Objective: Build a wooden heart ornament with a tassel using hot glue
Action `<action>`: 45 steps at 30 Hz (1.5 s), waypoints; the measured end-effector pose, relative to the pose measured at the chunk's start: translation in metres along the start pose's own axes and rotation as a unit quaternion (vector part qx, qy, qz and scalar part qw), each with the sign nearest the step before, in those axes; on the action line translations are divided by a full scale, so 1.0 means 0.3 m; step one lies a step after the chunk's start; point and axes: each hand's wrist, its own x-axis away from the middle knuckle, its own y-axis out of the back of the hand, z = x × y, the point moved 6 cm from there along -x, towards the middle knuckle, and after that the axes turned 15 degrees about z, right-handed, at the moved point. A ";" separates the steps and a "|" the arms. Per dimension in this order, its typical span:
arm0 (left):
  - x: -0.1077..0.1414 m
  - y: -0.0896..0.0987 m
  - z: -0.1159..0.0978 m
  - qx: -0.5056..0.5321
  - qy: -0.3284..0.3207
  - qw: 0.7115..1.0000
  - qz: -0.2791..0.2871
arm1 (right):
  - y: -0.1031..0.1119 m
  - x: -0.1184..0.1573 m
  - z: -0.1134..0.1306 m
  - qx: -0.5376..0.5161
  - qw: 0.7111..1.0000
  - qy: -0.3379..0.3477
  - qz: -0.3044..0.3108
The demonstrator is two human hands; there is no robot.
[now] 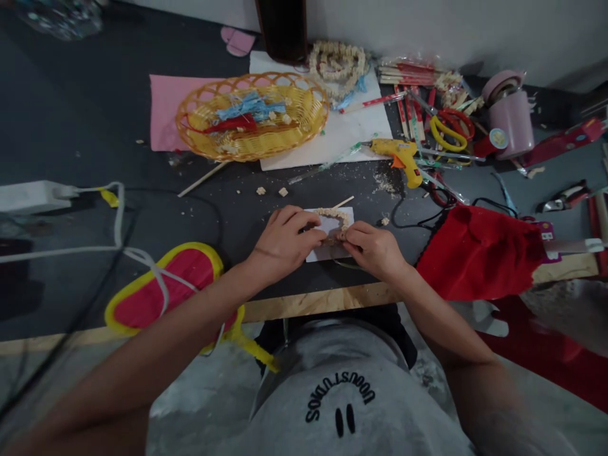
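Observation:
A curved string of pale beads point(339, 214) lies over a small white paper point(316, 254) near the table's front edge. My left hand point(289, 237) is closed, its thumb and fingers pinching one end of the bead string from the left. From the right, my right hand point(373, 247) pinches the other end, its fingers pressed together. The fingertips nearly meet, and they hide what lies between them. A thin stick point(344, 202) shows just beyond the paper. Several loose pale beads point(284, 192) lie on the dark tabletop behind my hands.
A yellow woven basket point(304, 136) holds blue and red tassels. Right of it lie a yellow glue gun point(401, 158), scissors point(446, 133) and paper-wrapped chopsticks point(411, 75). Red cloth point(479, 253) sits at right; a pink-yellow paddle point(164, 294) and white cable point(120, 221) lie left.

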 end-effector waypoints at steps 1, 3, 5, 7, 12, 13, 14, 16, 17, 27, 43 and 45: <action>0.000 -0.001 -0.001 0.000 0.000 1.000 0.001 | 0.001 0.000 0.001 0.002 1.000 -0.002 0.001; -0.001 -0.001 -0.003 -0.005 0.002 1.000 0.004 | 0.003 -0.001 0.002 0.006 1.000 -0.010 0.006; 0.001 0.002 -0.007 -0.017 0.005 1.000 0.007 | 0.002 -0.004 0.002 0.007 1.000 -0.017 0.016; 0.004 0.010 -0.015 -0.034 0.001 0.999 0.002 | 0.000 -0.007 0.003 0.008 0.999 -0.019 0.028; 0.013 0.023 -0.042 -0.044 -0.041 0.998 -0.007 | -0.003 -0.009 0.001 0.001 0.998 -0.028 0.048; 0.013 0.022 -0.043 -0.038 -0.043 0.998 -0.002 | -0.003 -0.008 0.003 -0.002 0.998 -0.026 0.052; 0.012 0.021 -0.043 -0.030 -0.041 0.999 0.002 | -0.002 -0.008 0.005 -0.004 0.998 -0.023 0.057; 0.006 0.019 -0.039 -0.012 -0.023 1.000 0.011 | 0.000 -0.006 0.010 -0.006 0.998 -0.016 0.066; 0.001 0.019 -0.036 -0.002 -0.009 1.000 0.014 | 0.001 -0.005 0.012 -0.004 0.998 -0.016 0.068; -0.045 0.013 -0.035 0.026 0.073 0.996 0.054 | -0.003 -0.006 0.011 0.001 0.997 -0.037 0.061; -0.063 -0.006 -0.019 0.062 0.084 0.990 0.090 | -0.001 0.082 0.052 0.026 0.994 -0.102 0.013; -0.062 -0.005 -0.021 0.066 0.086 0.990 0.088 | -0.013 0.116 0.071 0.052 0.990 -0.127 0.008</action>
